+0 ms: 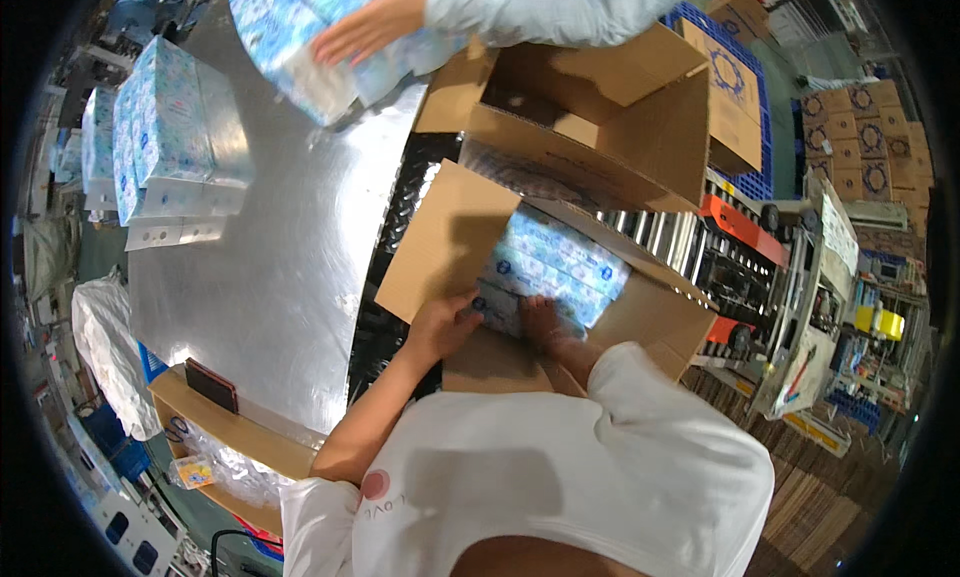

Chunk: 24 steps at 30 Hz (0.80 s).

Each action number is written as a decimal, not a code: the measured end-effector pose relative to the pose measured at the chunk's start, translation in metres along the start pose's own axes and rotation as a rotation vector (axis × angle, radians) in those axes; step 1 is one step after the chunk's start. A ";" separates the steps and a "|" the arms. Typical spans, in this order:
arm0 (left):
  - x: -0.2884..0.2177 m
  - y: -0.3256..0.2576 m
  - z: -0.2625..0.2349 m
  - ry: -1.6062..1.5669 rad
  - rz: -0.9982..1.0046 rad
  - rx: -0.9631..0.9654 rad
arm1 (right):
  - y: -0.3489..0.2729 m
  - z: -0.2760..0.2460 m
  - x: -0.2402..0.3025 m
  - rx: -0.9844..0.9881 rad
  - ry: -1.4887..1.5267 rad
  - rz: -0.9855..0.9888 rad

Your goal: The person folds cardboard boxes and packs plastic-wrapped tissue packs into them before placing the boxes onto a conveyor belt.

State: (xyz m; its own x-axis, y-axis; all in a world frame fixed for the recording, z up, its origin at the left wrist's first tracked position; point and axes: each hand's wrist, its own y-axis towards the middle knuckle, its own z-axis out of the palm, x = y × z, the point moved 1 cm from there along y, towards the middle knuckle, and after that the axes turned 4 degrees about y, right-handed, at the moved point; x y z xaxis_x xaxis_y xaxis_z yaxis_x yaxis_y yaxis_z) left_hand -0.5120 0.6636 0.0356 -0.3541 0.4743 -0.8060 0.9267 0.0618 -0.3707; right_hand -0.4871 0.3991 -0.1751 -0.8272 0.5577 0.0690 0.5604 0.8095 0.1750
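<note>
An open cardboard box (640, 322) stands in front of me, with blue-and-white floral soft packs (560, 252) lying inside it. At the box's near left edge, beside its raised flap (450, 237), my left hand (445, 327) is closed with its fingers curled on the cardboard. My right hand (542, 322) reaches down into the box and rests on the packs, slightly blurred. Its fingers seem extended, though partly hidden by the angle. Across the metal table, a co-worker's hand (375, 19) lies on a large bundle of similar floral packs (300, 37).
A second open box (590, 107) sits just beyond mine, near a roller conveyor (650, 232). More floral packs (165, 127) stand on the metal table (290, 237) at left. A carton with clear plastic (240, 467) is at lower left. Stacked cartons (860, 142) stand far right.
</note>
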 end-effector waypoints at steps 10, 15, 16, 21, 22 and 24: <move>0.006 0.012 -0.003 -0.246 -0.057 0.048 | -0.007 -0.058 -0.053 1.157 0.192 0.113; 0.022 0.003 -0.008 -0.450 -0.084 0.023 | 0.029 -0.082 -0.043 0.927 0.416 0.263; 0.033 -0.005 -0.005 -0.603 -0.097 -0.147 | 0.038 -0.082 -0.051 0.672 0.598 0.276; 0.090 -0.064 -0.001 -0.878 -0.486 -0.393 | 0.184 -0.296 -0.053 -0.316 0.227 0.245; 0.107 -0.076 0.015 -0.943 -0.572 -0.412 | 0.191 -0.309 -0.063 -0.372 0.152 0.292; 0.120 -0.087 0.038 -0.843 -0.792 -0.346 | 0.179 -0.290 -0.099 -0.266 0.011 0.354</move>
State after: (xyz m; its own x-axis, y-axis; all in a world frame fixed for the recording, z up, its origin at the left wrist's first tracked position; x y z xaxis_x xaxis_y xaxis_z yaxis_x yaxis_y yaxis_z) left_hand -0.6396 0.6815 -0.0463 -0.6905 -0.5160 -0.5069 0.3546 0.3694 -0.8590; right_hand -0.3168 0.4358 0.1339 -0.5871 0.7893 0.1800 0.7804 0.4927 0.3849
